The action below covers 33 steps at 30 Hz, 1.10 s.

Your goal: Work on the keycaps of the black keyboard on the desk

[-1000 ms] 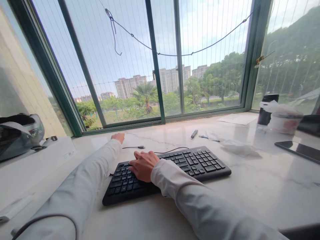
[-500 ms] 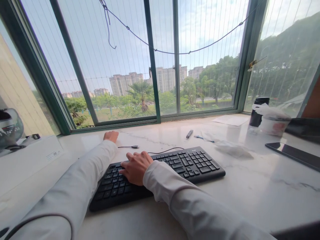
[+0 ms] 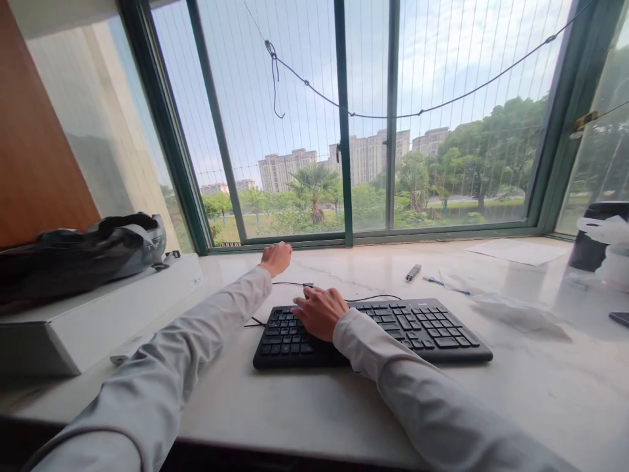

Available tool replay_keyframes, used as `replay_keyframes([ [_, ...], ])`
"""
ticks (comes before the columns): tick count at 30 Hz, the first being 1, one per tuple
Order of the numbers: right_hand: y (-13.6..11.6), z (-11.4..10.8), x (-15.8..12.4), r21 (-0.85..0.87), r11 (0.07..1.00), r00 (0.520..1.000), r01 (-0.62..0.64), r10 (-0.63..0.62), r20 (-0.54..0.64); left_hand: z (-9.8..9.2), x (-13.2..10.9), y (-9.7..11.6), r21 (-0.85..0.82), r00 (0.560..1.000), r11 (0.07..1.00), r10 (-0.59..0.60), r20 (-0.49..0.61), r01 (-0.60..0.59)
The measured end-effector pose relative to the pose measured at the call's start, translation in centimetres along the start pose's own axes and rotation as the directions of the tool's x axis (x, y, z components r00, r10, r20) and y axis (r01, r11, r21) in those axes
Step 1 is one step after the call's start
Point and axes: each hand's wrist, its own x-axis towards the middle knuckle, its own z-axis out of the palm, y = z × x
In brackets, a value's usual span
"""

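Observation:
My left hand (image 3: 276, 259) is stretched far forward, close to the window's lower frame. Its fingers are curled closed, and whatever may be inside them is hidden. Over the left part of a black keyboard (image 3: 442, 328) lies my right hand (image 3: 322, 313), fingers apart, thumb and fingertips near the upper left keys. Just beyond those fingertips is a dark cable plug (image 3: 307, 284), its thin cord running left toward my left forearm. Another thin black cord (image 3: 376, 297) leads out from behind the keyboard.
A white box (image 3: 122, 314) carrying a dark bag (image 3: 78, 259) stands at left. To the right lie a small grey stick-like object (image 3: 413, 273), a thin blue item (image 3: 435, 281), a clear plastic bag (image 3: 515, 311), paper (image 3: 515, 250) and a dark cylinder (image 3: 587, 246).
The view has swung left, so everything sits farther right and the box and bag show more fully. My left hand reaches slightly farther forward; my right hand stays on the keyboard.

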Motion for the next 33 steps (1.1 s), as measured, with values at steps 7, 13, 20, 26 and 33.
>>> replay_keyframes([
  [7, -0.2, -0.7, -0.1, -0.017, 0.996, 0.996, -0.084, 0.084, 0.021, -5.8, -6.6, 3.3, -0.095, 0.986, 0.992, 0.062, -0.154, -0.077],
  [13, 0.2, -0.2, -0.1, -0.036, 0.995, 0.996, -0.089, 0.088, -0.013, -6.4, -11.4, 3.4, -0.094, 0.969, 0.981, 0.148, -0.195, -0.169],
  [20, 0.4, 0.3, -0.1, -0.068, 0.990, 0.991, -0.127, 0.129, 0.027, -6.3, -11.8, 2.2, -0.278, 0.943, 0.920, 0.206, -0.260, -0.277],
  [26, 0.0, 0.2, 0.0, -0.077, 0.983, 0.986, -0.168, 0.168, -0.014, -5.7, -12.4, 2.3, -0.372, 0.916, 0.856, 0.245, -0.317, -0.358],
  [33, 0.4, 0.1, 0.0, -0.099, 0.951, 0.955, -0.292, 0.284, -0.086, -5.7, -13.0, 2.7, -0.368, 0.921, 0.862, 0.244, -0.305, -0.350],
])
